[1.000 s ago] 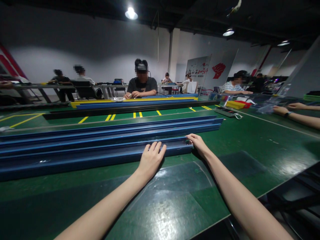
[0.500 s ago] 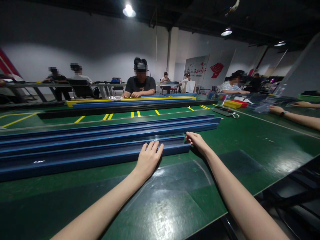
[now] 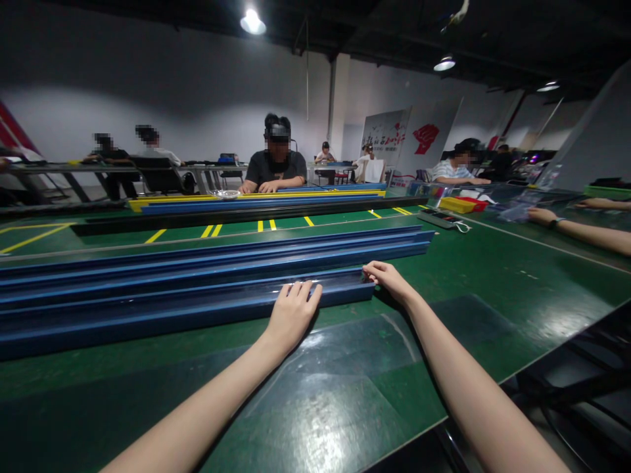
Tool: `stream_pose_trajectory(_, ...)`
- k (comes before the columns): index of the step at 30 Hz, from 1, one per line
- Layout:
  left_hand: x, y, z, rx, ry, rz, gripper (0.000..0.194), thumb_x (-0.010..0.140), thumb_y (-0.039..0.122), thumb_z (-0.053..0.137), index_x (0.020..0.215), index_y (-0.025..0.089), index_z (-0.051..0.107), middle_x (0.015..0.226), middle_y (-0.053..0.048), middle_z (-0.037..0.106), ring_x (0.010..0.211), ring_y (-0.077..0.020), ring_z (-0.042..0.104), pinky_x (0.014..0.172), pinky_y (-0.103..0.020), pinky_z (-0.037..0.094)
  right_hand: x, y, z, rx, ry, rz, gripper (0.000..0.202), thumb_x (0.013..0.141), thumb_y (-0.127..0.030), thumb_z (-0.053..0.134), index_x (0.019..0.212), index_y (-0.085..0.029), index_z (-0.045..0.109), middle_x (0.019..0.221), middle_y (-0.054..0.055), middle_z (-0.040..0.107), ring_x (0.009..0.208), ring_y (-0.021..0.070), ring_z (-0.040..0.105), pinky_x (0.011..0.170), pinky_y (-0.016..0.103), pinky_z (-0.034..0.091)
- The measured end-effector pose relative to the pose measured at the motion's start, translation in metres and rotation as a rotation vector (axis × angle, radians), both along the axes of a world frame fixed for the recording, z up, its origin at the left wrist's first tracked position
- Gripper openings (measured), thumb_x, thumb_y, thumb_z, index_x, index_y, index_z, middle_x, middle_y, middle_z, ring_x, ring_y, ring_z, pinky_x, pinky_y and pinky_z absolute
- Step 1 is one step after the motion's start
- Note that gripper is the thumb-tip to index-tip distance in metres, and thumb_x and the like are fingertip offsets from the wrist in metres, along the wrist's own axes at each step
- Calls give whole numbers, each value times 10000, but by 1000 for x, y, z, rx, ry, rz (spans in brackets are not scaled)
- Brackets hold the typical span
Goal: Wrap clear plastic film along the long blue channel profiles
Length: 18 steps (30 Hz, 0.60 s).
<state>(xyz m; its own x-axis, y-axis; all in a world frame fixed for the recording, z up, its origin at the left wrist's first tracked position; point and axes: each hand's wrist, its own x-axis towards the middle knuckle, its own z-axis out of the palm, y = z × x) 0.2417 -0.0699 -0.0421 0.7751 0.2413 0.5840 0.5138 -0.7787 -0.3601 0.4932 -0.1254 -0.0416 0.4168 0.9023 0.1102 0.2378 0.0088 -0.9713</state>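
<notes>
From the left edge, the near blue channel [image 3: 148,323] ran lengthwise to the right, angled slightly away from me, its right end at my hands. It lay on the green table [image 3: 497,276], just beyond a clear sheet [image 3: 340,345] and roughly alongside the far blue channels [image 3: 296,257]. My left hand [image 3: 292,314] rested over its near rim, fingers loosely spread. Farther right, my right hand [image 3: 387,278] was nearer the open end, fingertips bunched there; I couldn't tell whether they pinched anything. My hands were apart. Compared with half a second earlier, the bright glint at the channel's left had faded, and my right fingertips sat slightly lower, against the end.
</notes>
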Motion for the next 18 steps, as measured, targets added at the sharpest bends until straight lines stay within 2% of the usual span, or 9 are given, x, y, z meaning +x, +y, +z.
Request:
stream_pose_trajectory(13, 0, 0, 2, -39, 47, 6, 281, 835, 157, 413, 1102, 164, 498, 1026, -80, 574, 844, -193, 519, 698, -309, 371, 9, -2, -1, -45, -53, 57, 230, 601, -369, 620, 598, -150, 548, 540, -34, 504, 449, 41, 388, 448, 192, 286)
stream_pose_trajectory(18, 1, 0, 3, -38, 48, 5, 276, 833, 161, 418, 1098, 156, 499, 1021, -85, 575, 836, -193, 518, 697, -309, 366, 9, -3, -1, -65, -76, 82, 252, 624, -394, 605, 599, -151, 546, 518, -43, 478, 437, 39, 362, 450, 200, 270)
